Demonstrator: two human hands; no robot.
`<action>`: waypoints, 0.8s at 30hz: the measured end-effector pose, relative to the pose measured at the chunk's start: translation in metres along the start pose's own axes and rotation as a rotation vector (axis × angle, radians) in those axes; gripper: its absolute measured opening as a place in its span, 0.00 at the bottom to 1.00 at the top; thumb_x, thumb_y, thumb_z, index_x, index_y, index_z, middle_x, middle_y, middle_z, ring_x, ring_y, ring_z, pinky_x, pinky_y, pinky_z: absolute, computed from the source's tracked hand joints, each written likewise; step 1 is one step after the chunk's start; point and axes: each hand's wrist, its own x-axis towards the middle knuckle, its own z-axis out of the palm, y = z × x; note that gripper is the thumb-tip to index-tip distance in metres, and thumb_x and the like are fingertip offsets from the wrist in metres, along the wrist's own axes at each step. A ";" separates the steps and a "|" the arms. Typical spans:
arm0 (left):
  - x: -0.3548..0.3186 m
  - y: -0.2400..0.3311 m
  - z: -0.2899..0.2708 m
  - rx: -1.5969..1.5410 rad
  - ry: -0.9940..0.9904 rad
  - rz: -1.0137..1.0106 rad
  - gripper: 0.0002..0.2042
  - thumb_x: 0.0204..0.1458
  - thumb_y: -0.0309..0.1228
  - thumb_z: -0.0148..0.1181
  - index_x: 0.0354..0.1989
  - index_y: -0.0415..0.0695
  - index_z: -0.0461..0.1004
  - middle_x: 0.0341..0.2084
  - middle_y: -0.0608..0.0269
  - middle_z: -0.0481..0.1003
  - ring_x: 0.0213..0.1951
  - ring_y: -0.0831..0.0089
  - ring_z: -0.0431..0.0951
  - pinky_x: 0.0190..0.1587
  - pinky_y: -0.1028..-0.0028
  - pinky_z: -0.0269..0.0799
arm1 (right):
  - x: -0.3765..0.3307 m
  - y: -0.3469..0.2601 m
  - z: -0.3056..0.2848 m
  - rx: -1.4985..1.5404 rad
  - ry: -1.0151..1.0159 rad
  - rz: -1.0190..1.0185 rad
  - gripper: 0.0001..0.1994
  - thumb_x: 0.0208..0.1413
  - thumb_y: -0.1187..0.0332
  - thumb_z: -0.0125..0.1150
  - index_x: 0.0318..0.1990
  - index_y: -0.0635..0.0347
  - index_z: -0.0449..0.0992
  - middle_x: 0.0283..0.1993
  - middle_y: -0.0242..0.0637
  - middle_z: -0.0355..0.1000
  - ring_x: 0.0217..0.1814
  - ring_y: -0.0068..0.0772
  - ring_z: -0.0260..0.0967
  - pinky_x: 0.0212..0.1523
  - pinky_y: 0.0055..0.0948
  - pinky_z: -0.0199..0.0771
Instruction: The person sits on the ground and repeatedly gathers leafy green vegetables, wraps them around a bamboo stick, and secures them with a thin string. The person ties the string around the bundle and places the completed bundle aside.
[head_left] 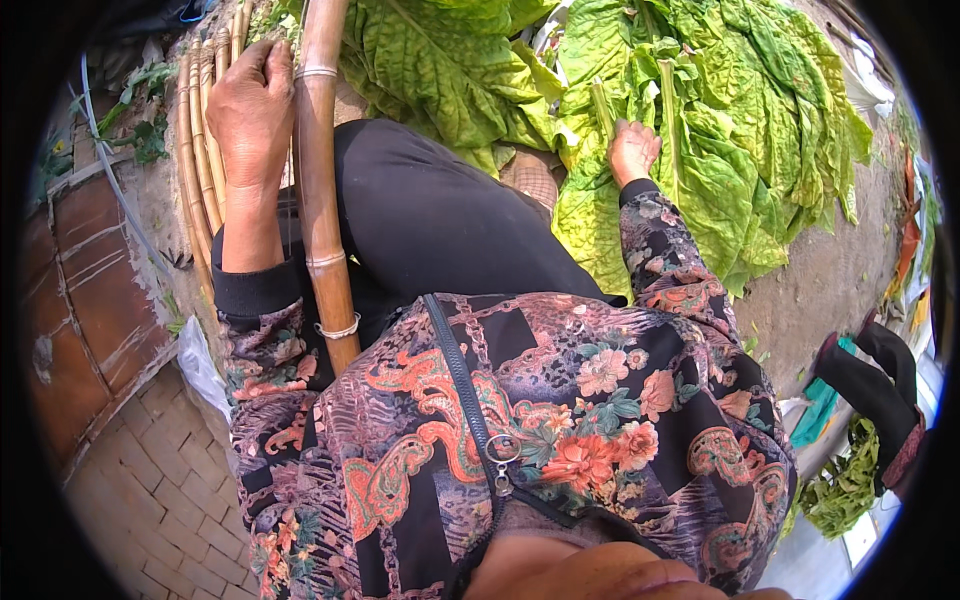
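Observation:
A thick brown bamboo pole (318, 170) slants across my lap, with string tied round it near its lower end. My left hand (250, 120) is closed beside the pole's upper part, its thumb and fingers pinched together; what they hold is too small to make out. Big yellow-green tobacco leaves (740, 160) lie in a heap at the right. My right hand (633, 152) rests among them with curled fingers, closed at the stalk end of a tobacco leaf (602, 108). More wide leaves (450, 70) spread just right of the pole, beyond my knee.
Several thinner bamboo poles (190, 140) lie to the left of my left hand. Rust-brown panels (85, 290) and brick paving (160, 490) are at the lower left. A person's dark-clothed leg (870, 390) and a pile of green leaves (840, 490) show at the right edge.

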 end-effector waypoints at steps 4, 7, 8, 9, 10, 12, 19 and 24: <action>-0.009 0.018 -0.004 -0.323 0.004 0.030 0.11 0.53 0.37 0.57 0.39 0.43 0.77 0.23 0.57 0.76 0.24 0.72 0.76 0.31 0.76 0.70 | -0.041 0.009 -0.028 0.175 0.367 -0.115 0.12 0.41 0.72 0.59 0.37 0.52 0.74 0.48 0.34 0.68 0.50 0.41 0.64 0.48 0.40 0.61; -0.017 0.032 0.007 -0.056 0.038 0.318 0.09 0.53 0.34 0.58 0.37 0.44 0.77 0.24 0.58 0.75 0.27 0.69 0.76 0.32 0.74 0.69 | -0.068 -0.001 -0.039 0.458 0.260 -0.120 0.18 0.43 0.74 0.56 0.46 0.54 0.67 0.43 0.45 0.70 0.41 0.47 0.69 0.43 0.40 0.67; -0.018 0.041 0.006 -0.053 0.011 0.349 0.08 0.52 0.34 0.58 0.37 0.44 0.77 0.24 0.57 0.75 0.28 0.64 0.76 0.32 0.72 0.70 | -0.078 -0.010 -0.050 0.514 0.154 -0.059 0.17 0.44 0.74 0.54 0.46 0.55 0.67 0.38 0.48 0.71 0.38 0.49 0.70 0.40 0.41 0.68; -0.020 0.049 0.003 -0.049 -0.016 0.381 0.08 0.52 0.34 0.59 0.36 0.45 0.77 0.25 0.55 0.75 0.29 0.60 0.76 0.32 0.70 0.70 | -0.086 -0.016 -0.057 0.570 0.048 0.002 0.17 0.46 0.73 0.53 0.46 0.56 0.66 0.33 0.51 0.71 0.34 0.52 0.70 0.37 0.43 0.69; -0.019 0.048 0.004 0.008 -0.015 0.410 0.08 0.51 0.34 0.59 0.34 0.45 0.78 0.25 0.56 0.75 0.29 0.59 0.75 0.32 0.70 0.70 | -0.089 -0.018 -0.058 0.600 0.038 -0.023 0.16 0.47 0.72 0.49 0.47 0.57 0.66 0.27 0.53 0.70 0.30 0.54 0.70 0.33 0.45 0.70; -0.018 0.047 0.007 0.025 -0.024 0.429 0.10 0.51 0.36 0.60 0.39 0.46 0.77 0.27 0.57 0.76 0.28 0.61 0.76 0.31 0.70 0.69 | -0.086 -0.014 -0.048 0.663 0.101 -0.080 0.17 0.48 0.72 0.48 0.47 0.58 0.66 0.29 0.53 0.71 0.31 0.54 0.70 0.34 0.44 0.70; -0.030 0.055 0.016 -0.389 -0.534 0.340 0.21 0.50 0.39 0.61 0.52 0.47 0.71 0.32 0.57 0.77 0.24 0.68 0.76 0.30 0.71 0.69 | -0.077 -0.062 -0.142 1.049 0.230 -0.251 0.17 0.45 0.78 0.48 0.46 0.66 0.69 0.42 0.50 0.73 0.40 0.43 0.74 0.42 0.32 0.73; -0.029 0.061 0.019 -0.644 -0.819 0.168 0.20 0.50 0.39 0.62 0.49 0.41 0.69 0.26 0.59 0.75 0.20 0.80 0.71 0.24 0.79 0.66 | -0.090 -0.109 -0.206 1.301 -0.099 -0.472 0.16 0.48 0.75 0.54 0.47 0.67 0.69 0.42 0.45 0.73 0.46 0.36 0.71 0.46 0.29 0.70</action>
